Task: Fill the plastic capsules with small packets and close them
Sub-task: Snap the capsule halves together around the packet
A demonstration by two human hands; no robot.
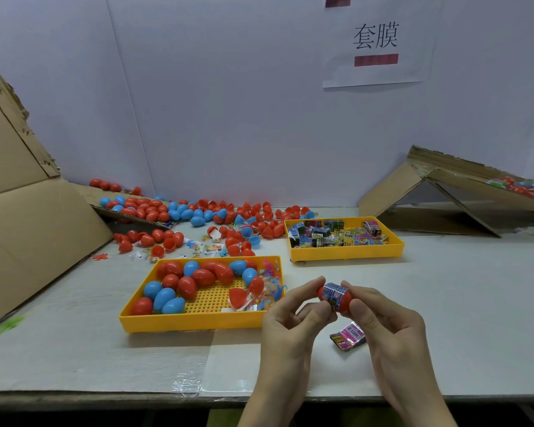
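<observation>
Both hands hold one red capsule [344, 302] above the table, its two halves apart with a printed packet [334, 293] showing between them. My left hand [293, 325] pinches the left half, my right hand [386, 328] grips the right half. A pink and black packet [349, 335] lies on the table just below the capsule. The near yellow tray [198, 323] holds closed red and blue capsules and some loose halves. The far yellow tray [346, 254] is full of small printed packets.
Many red and blue capsules and halves [198, 217] lie scattered at the back left, some on a cardboard flap [37, 229]. A tilted cardboard box [457, 195] with more capsules stands at the right. A white wall with a paper sign [375, 41] closes the back.
</observation>
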